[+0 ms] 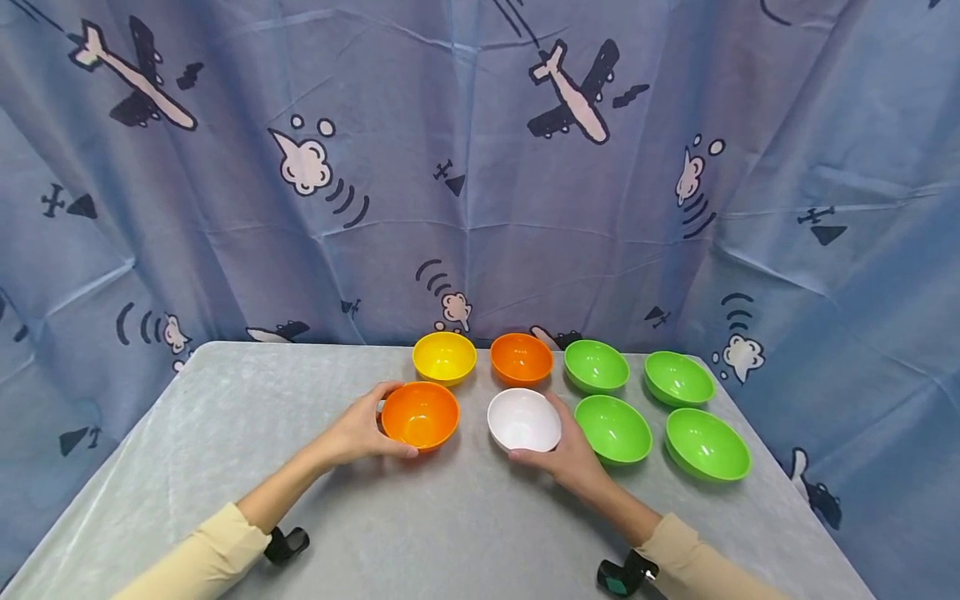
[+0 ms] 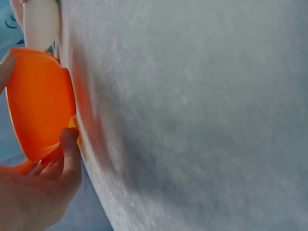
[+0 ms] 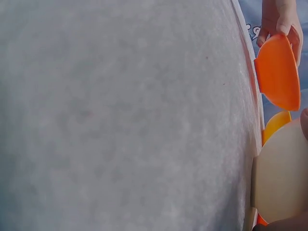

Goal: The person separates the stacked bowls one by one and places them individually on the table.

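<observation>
My left hand [image 1: 358, 429] grips an orange bowl [image 1: 420, 415] from its left side, thumb at the front and fingers round the back. My right hand [image 1: 576, 457] holds a white bowl [image 1: 524, 421] by its right side, thumb along the front. Both bowls are upright, side by side with a gap between them. In the left wrist view, the orange bowl [image 2: 41, 103] shows from the side, close over the table with a shadow beside it. The right wrist view catches part of the white bowl [image 3: 281, 173] at its right edge.
Behind the held bowls stand a yellow bowl [image 1: 444, 358] and a second orange bowl [image 1: 521, 359]. Several green bowls [image 1: 613, 428] stand in two rows to the right of my right hand. A grey cloth covers the table [image 1: 420, 525]; a blue patterned curtain [image 1: 397, 167] hangs behind it.
</observation>
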Demonstrator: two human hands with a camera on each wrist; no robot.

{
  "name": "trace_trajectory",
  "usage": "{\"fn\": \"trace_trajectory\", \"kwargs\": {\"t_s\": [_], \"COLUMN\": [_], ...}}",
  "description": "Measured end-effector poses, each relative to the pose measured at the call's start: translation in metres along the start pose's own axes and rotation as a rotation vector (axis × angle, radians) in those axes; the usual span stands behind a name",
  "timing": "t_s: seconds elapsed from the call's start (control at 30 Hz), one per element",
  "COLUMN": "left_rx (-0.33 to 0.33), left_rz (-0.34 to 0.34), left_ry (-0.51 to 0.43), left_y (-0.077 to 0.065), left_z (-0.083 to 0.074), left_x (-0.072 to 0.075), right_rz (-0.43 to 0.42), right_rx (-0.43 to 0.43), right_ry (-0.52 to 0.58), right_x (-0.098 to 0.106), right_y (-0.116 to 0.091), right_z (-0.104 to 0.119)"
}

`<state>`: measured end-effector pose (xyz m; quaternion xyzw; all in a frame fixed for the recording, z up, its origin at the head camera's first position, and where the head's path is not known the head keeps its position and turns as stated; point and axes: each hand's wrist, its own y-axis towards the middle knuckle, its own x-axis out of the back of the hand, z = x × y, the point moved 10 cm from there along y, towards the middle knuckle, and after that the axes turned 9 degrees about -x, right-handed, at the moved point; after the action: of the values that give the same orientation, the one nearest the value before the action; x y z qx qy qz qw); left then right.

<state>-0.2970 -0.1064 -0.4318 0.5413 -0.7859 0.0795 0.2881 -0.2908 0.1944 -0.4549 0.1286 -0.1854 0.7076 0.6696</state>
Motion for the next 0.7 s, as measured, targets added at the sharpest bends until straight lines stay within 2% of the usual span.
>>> {"fn": "trace_trajectory", "kwargs": {"t_s": [0.3,0.47,0.7], "left_rx": [0.028,0.034,0.027], "left_rz": [-0.018,-0.045,-0.037], "left_ry": [-0.001,0.005,-0.015], "left_y": [0.010,0.012,0.013], "left_z": [0.002,0.000,0.002], "left_x": [-0.015,-0.019,-0.025], "right_rz": [0.007,0.015,0.016], "right_rx": [-0.017,-0.010,-0.006], "right_ry": [0.000,0.002,-0.004], "right_x": [0.001,0.000,0.001], "right_y": [-0.001,-0.001,-0.001], "right_z": [-0.002,0.001,0.000]}}
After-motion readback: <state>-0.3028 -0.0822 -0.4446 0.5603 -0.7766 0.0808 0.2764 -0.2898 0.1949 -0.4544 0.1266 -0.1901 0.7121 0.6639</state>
